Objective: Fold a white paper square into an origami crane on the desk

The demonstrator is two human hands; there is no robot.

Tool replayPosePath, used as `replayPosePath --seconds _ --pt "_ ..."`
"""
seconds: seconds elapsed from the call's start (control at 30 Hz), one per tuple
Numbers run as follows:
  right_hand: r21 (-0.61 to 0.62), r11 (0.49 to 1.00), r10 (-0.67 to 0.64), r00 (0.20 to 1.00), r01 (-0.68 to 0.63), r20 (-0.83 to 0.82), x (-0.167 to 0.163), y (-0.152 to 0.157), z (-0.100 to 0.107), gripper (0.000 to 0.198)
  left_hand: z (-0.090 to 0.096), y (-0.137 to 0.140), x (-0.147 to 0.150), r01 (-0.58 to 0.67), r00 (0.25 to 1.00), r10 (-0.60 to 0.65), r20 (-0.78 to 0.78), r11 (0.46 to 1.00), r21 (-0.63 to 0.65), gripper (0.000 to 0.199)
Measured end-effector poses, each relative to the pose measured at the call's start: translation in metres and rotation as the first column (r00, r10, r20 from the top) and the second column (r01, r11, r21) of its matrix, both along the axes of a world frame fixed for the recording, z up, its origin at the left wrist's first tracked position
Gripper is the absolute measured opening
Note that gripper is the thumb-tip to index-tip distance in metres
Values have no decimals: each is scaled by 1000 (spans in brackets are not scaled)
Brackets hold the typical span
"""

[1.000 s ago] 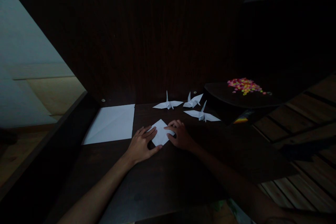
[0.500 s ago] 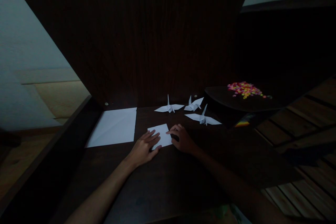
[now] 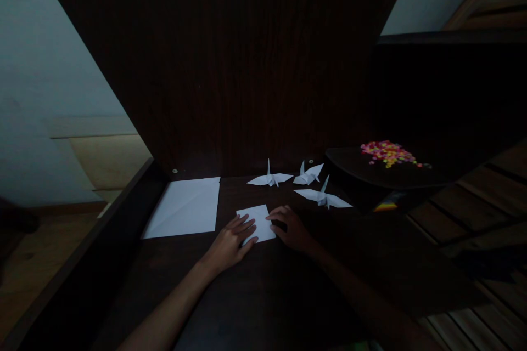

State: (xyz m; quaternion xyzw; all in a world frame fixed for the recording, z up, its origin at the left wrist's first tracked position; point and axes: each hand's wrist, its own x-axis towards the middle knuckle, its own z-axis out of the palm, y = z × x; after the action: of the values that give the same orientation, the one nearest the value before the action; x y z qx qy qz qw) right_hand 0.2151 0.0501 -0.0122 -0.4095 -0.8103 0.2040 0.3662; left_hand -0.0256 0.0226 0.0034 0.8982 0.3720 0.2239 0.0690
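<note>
A small folded white paper square (image 3: 262, 223) lies on the dark wooden tabletop. My left hand (image 3: 231, 242) is spread over its left side, the fingers apart and resting on the paper. At the right edge of the square, my right hand (image 3: 293, 230) touches the paper with bent fingertips, leaving a gap between forefinger and thumb. Behind the square stand three white paper cranes: one on the left (image 3: 270, 179), one at the back right (image 3: 308, 175) and one nearer the front (image 3: 323, 198). The paper's underside is hidden.
A larger creased white sheet (image 3: 185, 208) lies to the left, beside a raised dark side board (image 3: 94, 252). A dark panel (image 3: 247, 66) rises behind. On a rounded shelf (image 3: 346, 162) at the right sits a pile of small colourful pieces (image 3: 389, 153).
The view has shifted, so everything appears slightly lower and further right. Both hands keep nearly the same places on the paper square.
</note>
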Motion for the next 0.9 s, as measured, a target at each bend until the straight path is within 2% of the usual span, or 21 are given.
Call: replayPosePath --seconds 0.17,0.33,0.57,0.7,0.9 --pt "-62 998 14 999 -17 -47 1 0 3 34 3 -1 -1 10 1000 -10 -1 1000 9 40" --pt "-135 986 71 980 -97 -185 4 1 8 43 4 -1 0 3 1000 -3 7 1000 -19 44" --pt "-114 978 128 939 -172 -321 4 1 10 33 2 0 0 15 1000 -15 9 999 -50 50" --pt "-90 985 117 949 -149 -292 0 -2 11 26 1 -1 0 29 999 -26 42 997 -72 60" --pt "71 991 122 987 -115 -101 -5 -7 1 26 3 -2 1 42 996 -35 79 995 -90 55"
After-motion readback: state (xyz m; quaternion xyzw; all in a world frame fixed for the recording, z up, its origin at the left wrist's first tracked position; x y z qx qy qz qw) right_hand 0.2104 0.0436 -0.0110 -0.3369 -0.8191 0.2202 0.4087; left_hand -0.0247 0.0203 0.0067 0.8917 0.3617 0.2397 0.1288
